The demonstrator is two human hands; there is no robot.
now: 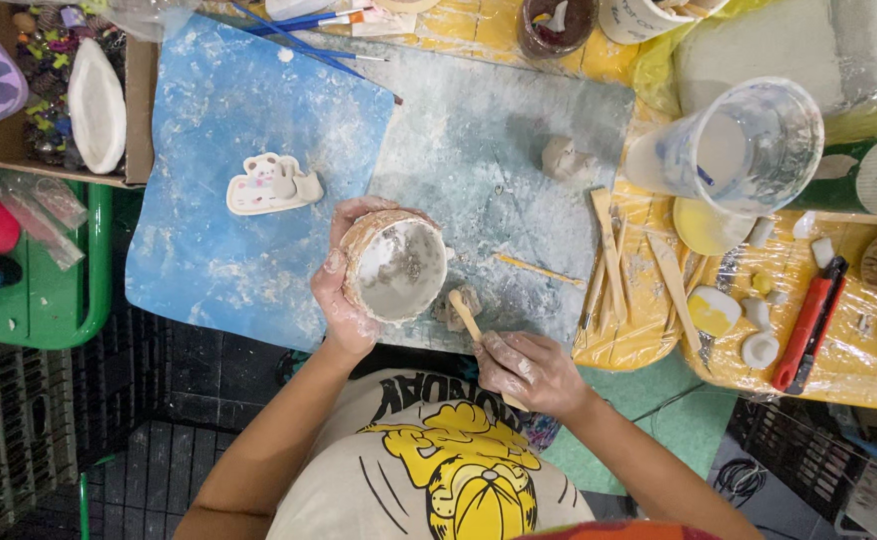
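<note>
Fingers [343, 235] of the left hand [343, 290] curl around the outside of a clay cup [395, 267], thumb low on its near wall, gripping it with the open mouth tipped toward the camera. The cup sits over the near edge of the grey mat [498, 150], just beside the blue mat [248, 160]. The right hand [530, 372] is closed on a wooden tool [466, 318], whose rounded tip lies just beside the cup's rim, over a small clay lump [458, 305]. Both hands are smeared with pale clay. On the blue mat, apart from the cup, lies a small white bear-shaped piece [270, 185]. Another clay lump [565, 158] rests farther back on the grey mat. To the right, wooden sticks [610, 255] lie on yellow plastic sheeting [648, 330] near a clear measuring cup [743, 145] and a red cutter [808, 325].
</note>
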